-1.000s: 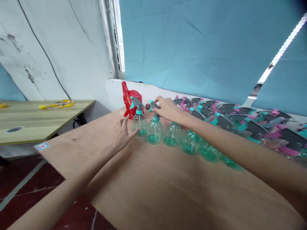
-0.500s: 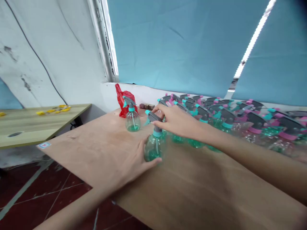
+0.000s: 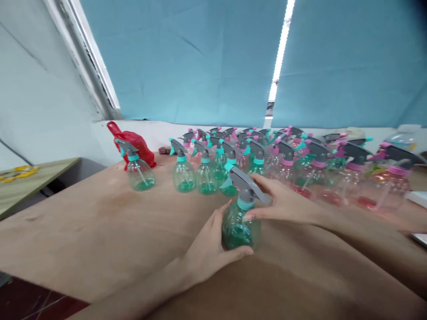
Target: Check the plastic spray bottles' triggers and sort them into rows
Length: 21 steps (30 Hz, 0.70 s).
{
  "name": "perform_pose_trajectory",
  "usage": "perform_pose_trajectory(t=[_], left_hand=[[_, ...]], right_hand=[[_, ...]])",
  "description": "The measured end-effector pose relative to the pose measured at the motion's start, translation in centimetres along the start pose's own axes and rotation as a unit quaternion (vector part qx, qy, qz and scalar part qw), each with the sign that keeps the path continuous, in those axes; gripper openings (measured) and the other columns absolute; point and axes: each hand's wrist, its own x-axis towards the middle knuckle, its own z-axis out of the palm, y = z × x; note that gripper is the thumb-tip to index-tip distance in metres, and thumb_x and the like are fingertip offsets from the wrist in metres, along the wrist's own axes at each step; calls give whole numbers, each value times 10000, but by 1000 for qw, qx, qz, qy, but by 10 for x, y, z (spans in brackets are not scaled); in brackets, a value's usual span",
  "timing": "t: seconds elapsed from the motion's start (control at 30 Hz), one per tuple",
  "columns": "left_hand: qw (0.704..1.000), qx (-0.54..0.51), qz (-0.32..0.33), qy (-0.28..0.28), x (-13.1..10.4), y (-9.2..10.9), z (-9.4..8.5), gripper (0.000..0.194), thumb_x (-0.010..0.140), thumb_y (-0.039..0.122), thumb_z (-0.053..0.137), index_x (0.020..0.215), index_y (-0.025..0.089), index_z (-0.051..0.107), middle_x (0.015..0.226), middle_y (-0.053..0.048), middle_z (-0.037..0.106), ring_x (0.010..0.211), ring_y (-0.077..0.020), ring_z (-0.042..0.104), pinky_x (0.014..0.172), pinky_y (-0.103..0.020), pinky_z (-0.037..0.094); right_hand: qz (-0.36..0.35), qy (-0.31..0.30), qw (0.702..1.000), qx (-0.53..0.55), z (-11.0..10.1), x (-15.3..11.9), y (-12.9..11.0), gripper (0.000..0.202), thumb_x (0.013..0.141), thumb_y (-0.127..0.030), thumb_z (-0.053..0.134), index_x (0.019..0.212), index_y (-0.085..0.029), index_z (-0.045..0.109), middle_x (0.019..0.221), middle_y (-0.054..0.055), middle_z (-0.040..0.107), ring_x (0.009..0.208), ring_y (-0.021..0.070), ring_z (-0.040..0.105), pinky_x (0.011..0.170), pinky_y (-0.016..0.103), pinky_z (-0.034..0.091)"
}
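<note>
Basically, left hand (image 3: 211,242) clamped round green bottle (image 3: 236,231), right hand (image 3: 283,201) gripping near its neck (image 3: 245,204); best keep it upright (smooth, probably slippery), avoiding the trigger (image 3: 227,182).

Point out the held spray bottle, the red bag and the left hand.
Held spray bottle (image 3: 236,229): head view, on its green body.
Red bag (image 3: 141,144): head view, on its bulging part.
Left hand (image 3: 208,244): head view, on its middle.

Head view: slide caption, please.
Left hand and right hand hold a round translucent green plastic spray bottle near similar green and pink bottles.
</note>
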Motion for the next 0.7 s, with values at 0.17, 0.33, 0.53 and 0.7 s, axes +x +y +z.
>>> perform_pose_trajectory(t=[0.17,0.33,0.53,0.7], left_hand=[[999,-19,26,-34,27,12,31,872,739,505,759,1415,212,292,1383,-135,445,1288,-338,406,1050,-507,343],[997,-37,53,-49,48,20,51,873,723,493,777,1404,228,299,1372,-123,457,1275,-334,420,1033,-499,361],[997,6,64,-43,64,24,67,889,704,513,787,1391,223,304,1388,-132,436,1275,-325,414,1031,-489,363],[989,94,77,-86,69,17,65,977,685,587,765,1434,210,262,1372,-149,461,1244,-338,445,1012,-508,369]], right_hand=[[6,92,993,67,-2,-17,13,435,773,-366,696,1151,-260,508,914,8,620,816,192,617,666,324,501],[14,149,981,125,-9,-24,17,293,816,-421,637,1038,-247,558,969,21,612,881,207,616,765,373,502],[17,182,962,204,-15,-30,32,188,830,-363,640,958,-246,567,1015,9,606,955,179,597,841,341,473],[31,224,969,100,-21,-36,42,166,849,-411,603,894,-255,567,695,-38,530,628,125,528,564,265,431]])
